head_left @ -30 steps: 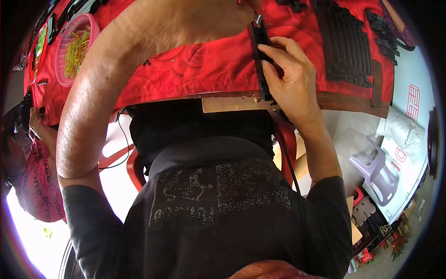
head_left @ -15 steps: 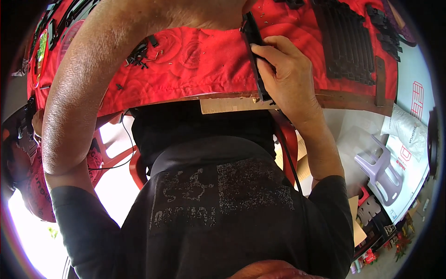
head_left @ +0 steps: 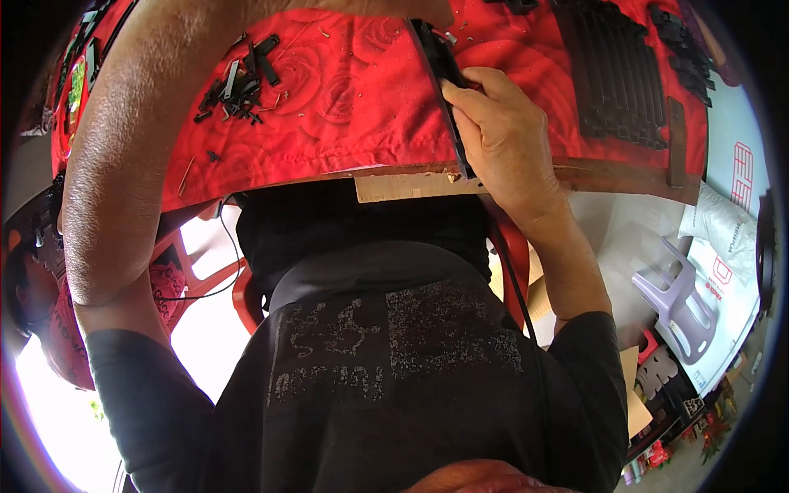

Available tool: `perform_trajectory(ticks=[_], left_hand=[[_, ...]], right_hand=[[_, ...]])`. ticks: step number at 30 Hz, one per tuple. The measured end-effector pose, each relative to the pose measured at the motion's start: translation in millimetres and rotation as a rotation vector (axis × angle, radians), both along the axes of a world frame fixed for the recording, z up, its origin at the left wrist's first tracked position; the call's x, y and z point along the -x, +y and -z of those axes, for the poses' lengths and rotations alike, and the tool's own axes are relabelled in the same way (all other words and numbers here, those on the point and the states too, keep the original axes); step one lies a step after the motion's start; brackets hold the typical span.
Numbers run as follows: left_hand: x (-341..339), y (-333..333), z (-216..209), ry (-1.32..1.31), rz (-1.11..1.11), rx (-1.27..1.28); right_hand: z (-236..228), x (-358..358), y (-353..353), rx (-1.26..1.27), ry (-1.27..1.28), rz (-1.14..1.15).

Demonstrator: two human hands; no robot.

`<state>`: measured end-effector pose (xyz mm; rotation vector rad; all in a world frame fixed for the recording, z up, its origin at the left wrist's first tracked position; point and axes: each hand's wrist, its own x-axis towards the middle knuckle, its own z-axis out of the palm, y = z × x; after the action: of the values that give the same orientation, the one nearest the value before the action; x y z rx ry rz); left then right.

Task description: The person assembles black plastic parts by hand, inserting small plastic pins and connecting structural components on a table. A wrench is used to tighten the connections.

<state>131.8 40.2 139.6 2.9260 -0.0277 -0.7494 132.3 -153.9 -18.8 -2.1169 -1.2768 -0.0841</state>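
My right hand is closed around a long black plastic strip, thumb and fingers pinching its side. The strip slants from the top edge of the view down past the table's front edge. Reaching across the table from the left, my left arm ends at the top edge of the view. Only part of my left hand shows there, close to the strip's far end, and its fingers are cut off. A loose pile of small black pieces lies on the red cloth between my left forearm and the strip.
The red rose-patterned cloth covers the table. A row of long black strips lies at the right, with more black parts beyond. A cardboard piece sits under the front edge. Another person is at far left; a purple plastic chair stands right.
My left forearm has moved up and left, uncovering more of the small black pieces. The strip's far end has swung slightly left, while my right hand has barely moved.
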Motion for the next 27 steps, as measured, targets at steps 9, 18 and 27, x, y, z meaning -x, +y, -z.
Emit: perform_trajectory(ticks=[9, 18, 27], left_hand=[[-12, 15, 27, -0.081, 0.16, 0.044], [-22, 12, 18, 0.045, 0.17, 0.088], [-26, 16, 21, 0.149, 0.084, 0.127]], right_hand=[[2, 0, -2, -0.052, 0.046, 0.044], [2, -1, 1, -0.084, 0.058, 0.016], [7, -3, -1, -0.113, 0.042, -0.011]])
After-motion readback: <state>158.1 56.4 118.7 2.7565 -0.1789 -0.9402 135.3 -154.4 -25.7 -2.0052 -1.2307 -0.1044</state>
